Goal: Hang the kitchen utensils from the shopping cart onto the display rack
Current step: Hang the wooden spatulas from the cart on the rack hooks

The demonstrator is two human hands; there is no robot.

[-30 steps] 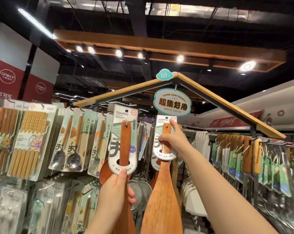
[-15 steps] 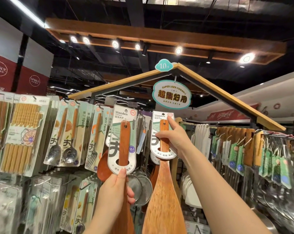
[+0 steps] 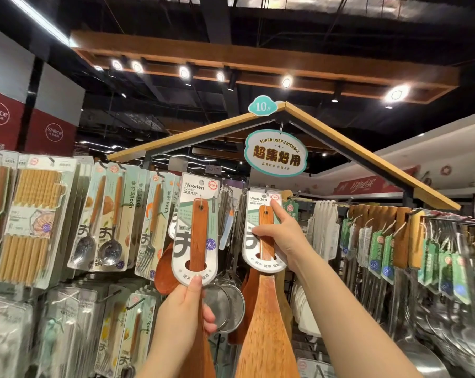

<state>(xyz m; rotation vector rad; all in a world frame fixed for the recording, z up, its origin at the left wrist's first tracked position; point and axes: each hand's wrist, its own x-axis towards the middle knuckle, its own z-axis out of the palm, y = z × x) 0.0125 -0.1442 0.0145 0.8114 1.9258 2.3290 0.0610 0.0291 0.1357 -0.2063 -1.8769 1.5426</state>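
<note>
Two wooden turners on white "Wooden Turner" cards are held up at the display rack (image 3: 435, 199). My left hand (image 3: 186, 309) grips the darker turner (image 3: 199, 236) by its handle below the card, thumb on the card's lower edge. My right hand (image 3: 278, 236) pinches the lighter turner (image 3: 266, 323) at its card, index finger stretched up beside the card's top. That card's top sits at a hook on the rack rail. The shopping cart is out of view.
Carded spoons (image 3: 102, 222), forks (image 3: 153, 227) and chopstick packs (image 3: 32, 219) hang to the left. Mesh strainers (image 3: 225, 304) hang between the two turners. Tagged wooden and steel utensils (image 3: 394, 241) fill the rail on the right. A teal sign (image 3: 275, 154) hangs under the roof-shaped frame.
My right hand has lifted the lighter turner's card a little higher toward the rail hook, its index finger now stretched up. The left hand keeps its turner at about the same place.
</note>
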